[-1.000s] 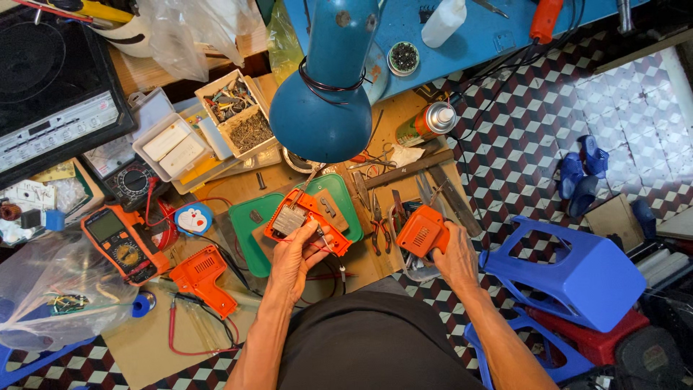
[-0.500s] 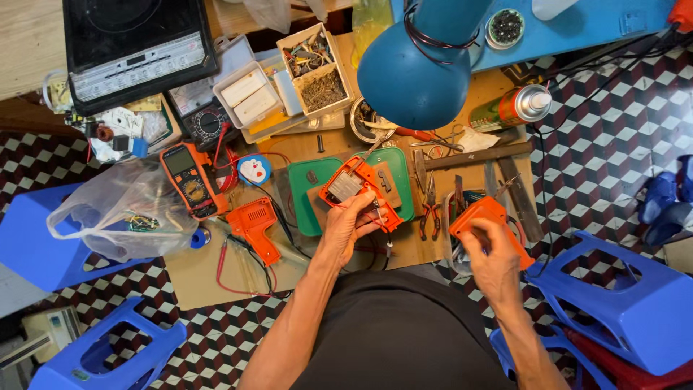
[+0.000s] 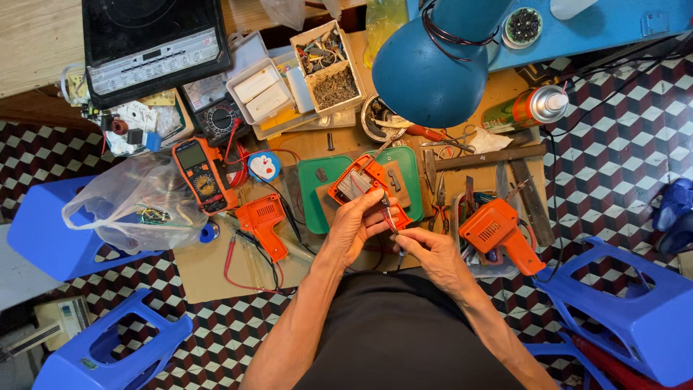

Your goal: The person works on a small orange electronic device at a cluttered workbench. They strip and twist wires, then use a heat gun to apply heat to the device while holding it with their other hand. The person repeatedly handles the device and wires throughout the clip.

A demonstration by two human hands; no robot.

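left hand (image 3: 355, 225): closed around the lower end of an open orange tool casing (image 3: 367, 189), holding it up over the green mat (image 3: 317, 189)
right hand (image 3: 426, 249): fingertips pinched shut on a thin wire (image 3: 390, 219) that runs up into the casing; touching the left hand's fingers
orange tool casing: tilted, open side up, grey and dark parts showing inside; sits above the mat, centre of the wooden board (image 3: 216, 267)
casing half (image 3: 497, 230): orange, pistol-shaped, vented; lies to the right of the hands, not touched
second casing piece (image 3: 264, 221): orange, lies left of the mat, near a red lead
meter (image 3: 200, 173): orange-cased with screen and dial, left of the mat, beside the clear plastic bag (image 3: 137, 206)
pliers (image 3: 440, 202): red-handled, just right of the mat, between the held casing and the loose half
lamp (image 3: 426, 61): blue shade, hangs over the top of the board, hides what is beneath
spray can (image 3: 525, 108): lying on its side, upper right of the board
parts box (image 3: 326, 63): open tray with small bits, upper centre
cooker (image 3: 155, 42): black, flat, top left
stools (image 3: 635, 307): blue plastic, right and left on the chequered floor
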